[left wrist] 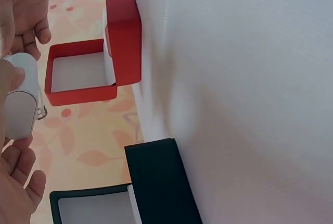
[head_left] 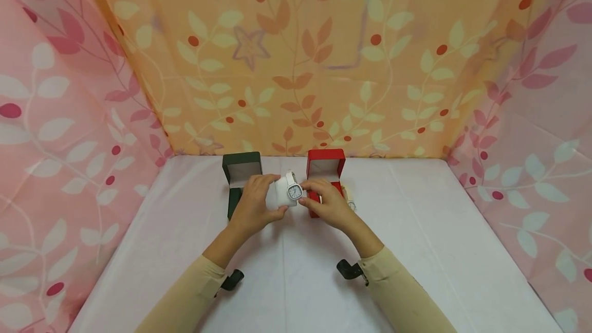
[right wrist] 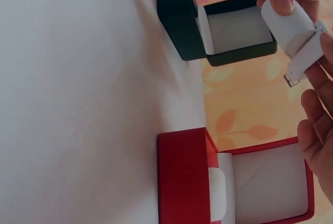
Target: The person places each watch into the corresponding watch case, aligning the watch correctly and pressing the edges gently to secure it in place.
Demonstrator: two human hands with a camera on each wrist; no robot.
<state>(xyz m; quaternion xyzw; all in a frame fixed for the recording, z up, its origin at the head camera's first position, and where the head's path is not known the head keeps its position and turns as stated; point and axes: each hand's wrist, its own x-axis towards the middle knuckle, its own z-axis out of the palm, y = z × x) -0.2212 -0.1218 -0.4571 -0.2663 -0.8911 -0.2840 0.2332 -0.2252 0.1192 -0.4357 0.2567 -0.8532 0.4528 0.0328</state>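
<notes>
In the head view, my left hand (head_left: 253, 203) grips a small white watch cushion (head_left: 281, 192) between thumb and fingers. At its right side is a wristwatch (head_left: 294, 191) with a white strap and a squarish face, pinched by my right hand (head_left: 330, 203). The strap's unfastened buckle end (right wrist: 299, 70) hangs beside the cushion in the right wrist view. Both hands are above the table, in front of two open boxes: a dark green watch box (head_left: 242, 161) behind the left hand and a red watch box (head_left: 326, 157) behind the right. The hands partly cover both boxes.
A second watch (head_left: 350, 200) with a pale strap lies right of the red box, partly behind my right hand. Another white cushion (right wrist: 217, 195) sits inside the red box. White cloth (head_left: 416, 251) covers the table, and patterned curtains (head_left: 296, 66) enclose its back and sides.
</notes>
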